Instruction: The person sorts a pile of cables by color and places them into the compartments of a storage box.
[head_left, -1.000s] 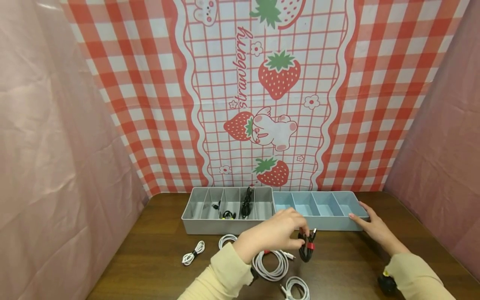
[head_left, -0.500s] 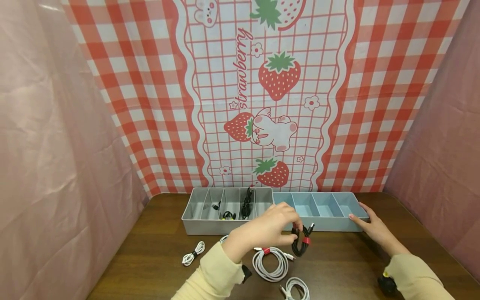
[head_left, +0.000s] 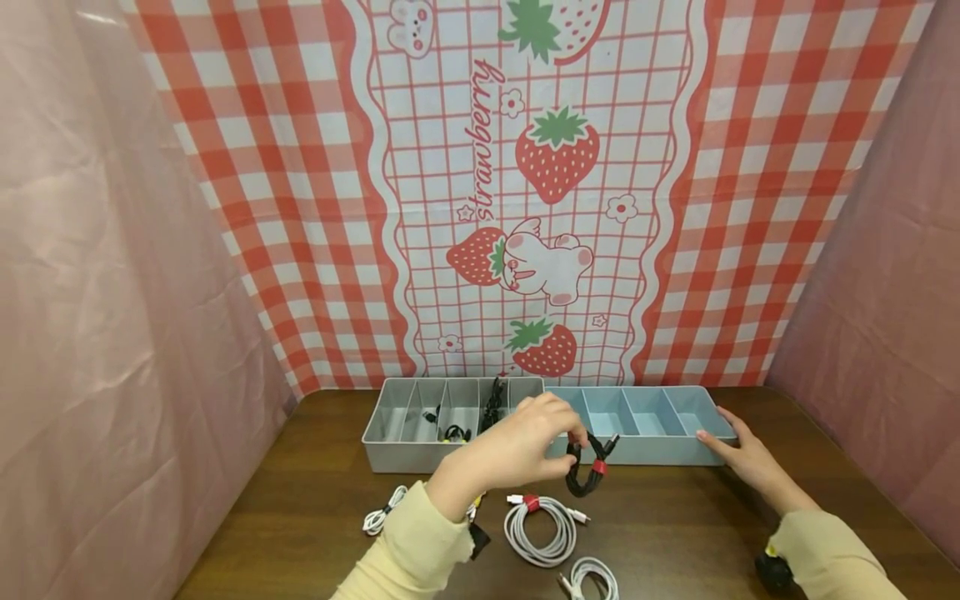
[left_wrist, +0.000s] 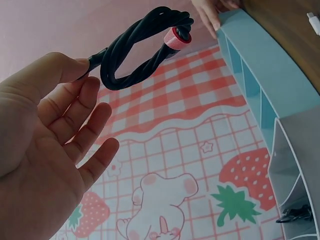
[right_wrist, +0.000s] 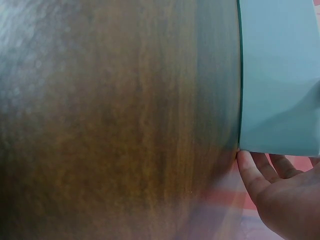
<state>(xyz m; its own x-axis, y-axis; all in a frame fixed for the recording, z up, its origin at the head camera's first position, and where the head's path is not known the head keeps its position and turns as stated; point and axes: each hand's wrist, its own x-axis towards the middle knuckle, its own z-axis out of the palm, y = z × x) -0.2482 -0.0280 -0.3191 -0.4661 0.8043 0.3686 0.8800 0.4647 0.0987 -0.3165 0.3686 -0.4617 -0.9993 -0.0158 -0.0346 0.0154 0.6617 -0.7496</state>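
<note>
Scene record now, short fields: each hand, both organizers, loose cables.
left hand: pinches coiled black cable with red band
right hand: touching right end of light-blue plastic compartment box
grey plastic compartment box: beside it, black cables inside
brown wooden table: red-tied white cable coil, second white cable coil, white cable bundle
unclear: yellow-tipped item by left sleeve

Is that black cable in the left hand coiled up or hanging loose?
Coiled: the black cable is looped into a ring with a red strap around it, pinched by the left hand.
</note>
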